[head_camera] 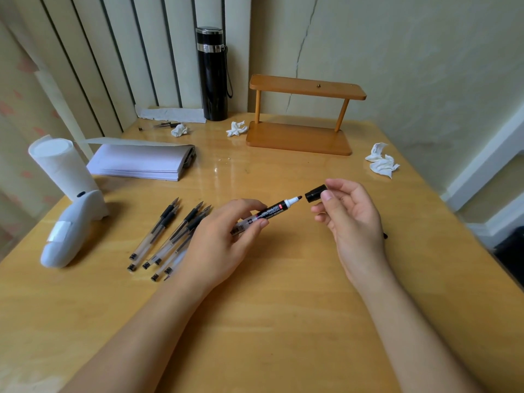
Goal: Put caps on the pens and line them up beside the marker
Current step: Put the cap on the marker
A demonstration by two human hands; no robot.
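The left hand point(224, 236) grips the marker point(269, 212) above the counter point(269, 321), tip pointing right. The right hand point(348, 214) pinches the cap point(316, 193) just beside the tip, not touching. The pens point(170, 236) lie bare in a bunch by the left hand. A black bottle point(212, 75) and wooden shelf point(303, 114) stand near the wall.

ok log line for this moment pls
left hand: holds marker | right hand: holds cap, off tip | pens: uncapped, piled on table
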